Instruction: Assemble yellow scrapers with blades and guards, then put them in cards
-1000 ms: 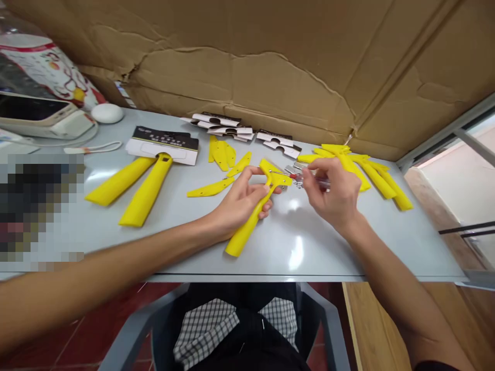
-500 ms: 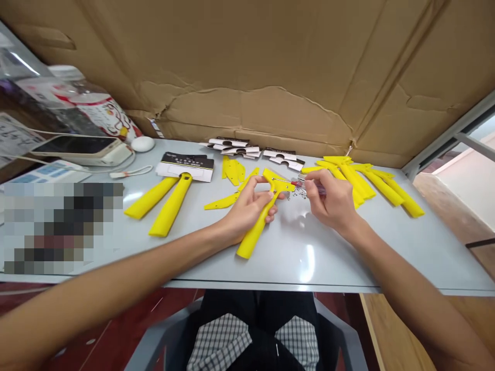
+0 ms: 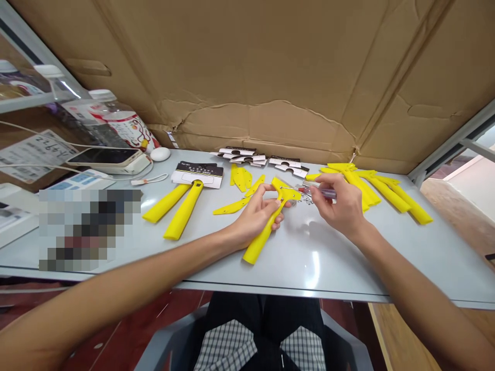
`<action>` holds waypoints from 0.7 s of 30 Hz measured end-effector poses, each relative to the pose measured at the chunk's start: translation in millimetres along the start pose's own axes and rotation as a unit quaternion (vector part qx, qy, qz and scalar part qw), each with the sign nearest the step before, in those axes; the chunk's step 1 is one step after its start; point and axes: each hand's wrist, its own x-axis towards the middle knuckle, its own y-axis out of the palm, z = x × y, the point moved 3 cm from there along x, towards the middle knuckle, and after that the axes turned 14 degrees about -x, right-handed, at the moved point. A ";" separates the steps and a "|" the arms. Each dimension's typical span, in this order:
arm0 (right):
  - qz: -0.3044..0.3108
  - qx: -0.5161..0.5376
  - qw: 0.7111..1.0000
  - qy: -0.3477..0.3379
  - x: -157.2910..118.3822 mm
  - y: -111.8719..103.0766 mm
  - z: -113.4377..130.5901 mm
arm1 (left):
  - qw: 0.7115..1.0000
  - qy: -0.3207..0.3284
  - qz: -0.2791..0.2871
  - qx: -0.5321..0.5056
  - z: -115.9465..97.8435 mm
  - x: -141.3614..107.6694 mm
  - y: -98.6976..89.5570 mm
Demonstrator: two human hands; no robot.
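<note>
My left hand [image 3: 258, 216] is closed around a yellow plastic handle [image 3: 260, 240] whose wide head points away from me. Pinched in my right hand [image 3: 342, 203] is a screwdriver [image 3: 328, 193] with a clear reddish grip. Its thin shaft reaches left to the handle's head, where the tip seems to touch near a hole. Small metal screws [image 3: 306, 199] lie on the table just behind and between my hands. Loose flat yellow pieces [image 3: 242, 179] rest beyond my left hand. To the right of my right hand, several more yellow handles [image 3: 382, 193] are heaped together.
Two yellow handles [image 3: 181, 211] with a black-and-white card [image 3: 198, 175] lie at left. Folded cards [image 3: 243, 155] stand along the cardboard wall [image 3: 247, 62]. A phone [image 3: 106, 157], white cable and bottles [image 3: 127, 123] occupy the left back. The table's front edge [image 3: 286, 293] runs before my lap.
The view has shifted a little, so everything sits slightly further right and lower. My hands keep the same hold on the handle and screwdriver, with the tip still at the handle's head.
</note>
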 end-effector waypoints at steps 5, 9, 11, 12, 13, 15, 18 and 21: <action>0.005 0.033 0.999 0.012 1.7 -0.5 0.9 | 1.000 0.003 0.001 -0.001 0.6 1.0 -1.0; 0.014 0.044 0.999 0.016 2.5 -0.6 2.1 | 1.000 0.003 0.010 -0.003 0.6 0.2 -0.4; 0.017 0.042 0.999 0.008 2.3 -0.6 2.5 | 1.000 0.002 0.011 -0.003 0.4 -0.2 -0.2; 0.018 0.041 0.999 0.003 2.2 -0.7 2.5 | 1.000 0.003 0.012 -0.004 0.3 -0.2 -0.3; 0.020 0.039 0.999 -0.001 2.2 -1.0 2.3 | 1.000 0.003 0.013 -0.006 0.3 -0.1 -0.4; 0.028 0.035 0.999 -0.001 2.1 -1.7 1.1 | 1.000 0.004 0.014 -0.012 0.3 0.4 -0.6; 0.047 0.006 0.999 0.002 2.1 -3.0 -1.4 | 1.000 0.004 0.011 -0.016 0.1 1.2 -1.1; 0.061 -0.026 0.998 -0.001 1.7 -3.2 -2.8 | 1.000 0.003 0.009 -0.014 -0.6 0.8 -0.4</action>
